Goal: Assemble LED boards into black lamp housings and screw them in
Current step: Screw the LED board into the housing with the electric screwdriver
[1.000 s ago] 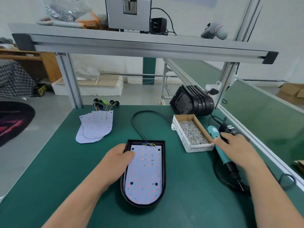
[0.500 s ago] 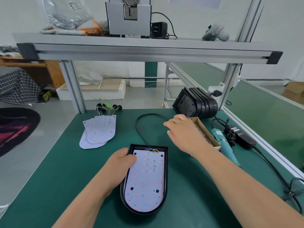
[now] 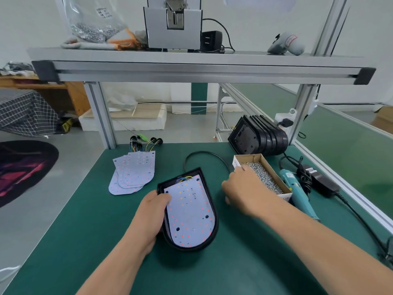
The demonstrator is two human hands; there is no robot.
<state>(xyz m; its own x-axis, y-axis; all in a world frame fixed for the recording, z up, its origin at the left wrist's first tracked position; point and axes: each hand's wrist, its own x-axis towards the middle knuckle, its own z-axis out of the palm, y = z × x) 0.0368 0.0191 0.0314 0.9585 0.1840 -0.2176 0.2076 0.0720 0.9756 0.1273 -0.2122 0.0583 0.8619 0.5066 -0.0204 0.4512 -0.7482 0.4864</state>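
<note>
Up on the aluminium shelf [image 3: 191,60], left to right: clear plastic bag of silvery screws [image 3: 93,28] with a white label, print too small to read; grey metal box machine [image 3: 173,28]; black plug adapter [image 3: 211,40]; pale grey handheld tool [image 3: 286,45]. Down on the green bench mat [image 3: 85,231], far left, fanned pile of about four white D-shaped LED boards [image 3: 133,173], coloured wire tails [image 3: 144,143] at the far end. Next, left hand [image 3: 152,211] gripping the left edge of one black D-shaped lamp housing [image 3: 191,248], thumb on the white LED board [image 3: 191,213] seated inside. Right hand [image 3: 242,192] at the near left corner of one open cardboard box of small silver screws [image 3: 263,177], covering its side label; cannot tell whether pinching a screw. Just right of the box, teal electric screwdriver [image 3: 297,194], label unreadable, then black power brick [image 3: 321,182]. Behind, row of roughly six empty black housings [image 3: 261,137] leaning together.
</note>
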